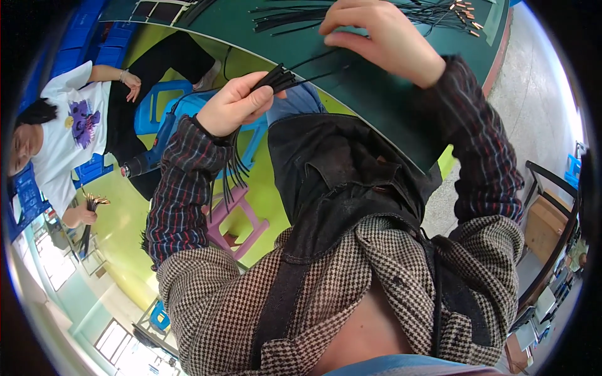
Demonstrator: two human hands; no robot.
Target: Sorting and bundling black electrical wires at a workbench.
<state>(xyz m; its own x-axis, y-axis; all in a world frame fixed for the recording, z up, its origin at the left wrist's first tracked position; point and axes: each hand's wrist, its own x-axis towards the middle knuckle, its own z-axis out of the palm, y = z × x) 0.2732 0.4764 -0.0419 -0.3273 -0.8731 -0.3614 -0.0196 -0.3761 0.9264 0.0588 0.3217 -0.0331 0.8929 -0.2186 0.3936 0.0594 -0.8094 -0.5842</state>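
My left hand point(235, 103) is closed around a bundle of thin black cables point(276, 79) beside the edge of the dark green table. The lower ends of the bundle hang below the hand, while a few strands reach out over the tabletop. Above the table my right hand point(385, 41) is bent, thumb and fingers drawn toward each other near the end of one strand. Whatever lies between those fingertips is hidden. Behind it, a pile of black cables point(288, 19) lies across the table, with copper-coloured tips point(467, 15) at its right end.
The green table point(382, 94) runs along the front. At left, a seated person in a white shirt holds a cable bundle point(88, 225). Near my left arm are a blue power tool point(150, 153), a blue stool point(150, 106) and a pink stool point(232, 219). A wooden-backed chair point(545, 219) stands right.
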